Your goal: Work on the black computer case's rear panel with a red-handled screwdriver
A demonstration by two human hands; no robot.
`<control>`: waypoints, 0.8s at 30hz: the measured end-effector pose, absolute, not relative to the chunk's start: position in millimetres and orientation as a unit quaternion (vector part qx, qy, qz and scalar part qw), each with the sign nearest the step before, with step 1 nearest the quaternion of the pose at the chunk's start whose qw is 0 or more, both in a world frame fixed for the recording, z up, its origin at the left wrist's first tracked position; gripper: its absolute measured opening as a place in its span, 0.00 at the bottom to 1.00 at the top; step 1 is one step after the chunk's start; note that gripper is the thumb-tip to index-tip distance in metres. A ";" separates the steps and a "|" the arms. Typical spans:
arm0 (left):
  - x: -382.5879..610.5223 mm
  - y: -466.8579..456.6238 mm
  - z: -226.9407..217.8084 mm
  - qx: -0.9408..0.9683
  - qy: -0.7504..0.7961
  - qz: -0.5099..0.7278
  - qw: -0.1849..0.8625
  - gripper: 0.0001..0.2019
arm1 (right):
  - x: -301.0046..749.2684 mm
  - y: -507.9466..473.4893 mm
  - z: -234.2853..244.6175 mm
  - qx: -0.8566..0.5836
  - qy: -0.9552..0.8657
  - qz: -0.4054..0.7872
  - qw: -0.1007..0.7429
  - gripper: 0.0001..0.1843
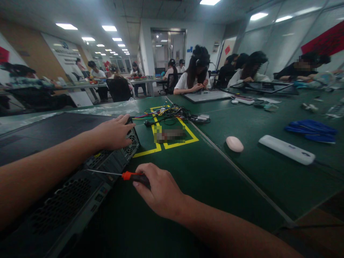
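Note:
A black desktop computer case point(67, 123) lies on its side at the left, its vented rear panel facing me. My left hand point(118, 133) rests on the far top edge of the case, fingers stretched out near the fan grille point(131, 143). In my right hand point(158, 186) is a screwdriver point(130, 175) with an orange and black handle, fingers wrapped round it. Its long thin shaft points left, and the tip reaches the rear panel of the case. Whether the tip sits in a screw is too small to tell.
On the green table point(204, 179) lie bundled cables point(174, 113) beside yellow tape point(185, 143). To the right are a pink rounded object point(234, 144), a white power strip point(286, 148) and blue cloth point(310, 130). A person point(196, 77) works across the table over a flat panel point(208, 95).

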State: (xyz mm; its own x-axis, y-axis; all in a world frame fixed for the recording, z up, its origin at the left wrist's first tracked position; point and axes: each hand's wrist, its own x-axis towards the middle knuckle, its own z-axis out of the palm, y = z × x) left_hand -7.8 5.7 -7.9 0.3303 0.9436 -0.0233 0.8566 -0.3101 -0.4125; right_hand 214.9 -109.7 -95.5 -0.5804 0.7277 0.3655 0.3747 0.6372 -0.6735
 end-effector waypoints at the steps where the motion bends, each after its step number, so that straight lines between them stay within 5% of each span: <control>1: -7.7 5.6 -7.8 -0.799 -0.562 0.133 0.168 0.39 | 214.9 -109.9 -95.4 -0.326 -0.845 0.274 0.323 0.10; 24: -9.1 7.0 -9.2 -0.791 -0.579 0.123 0.156 0.40 | 215.8 -109.8 -96.6 -0.317 -0.850 0.277 0.316 0.11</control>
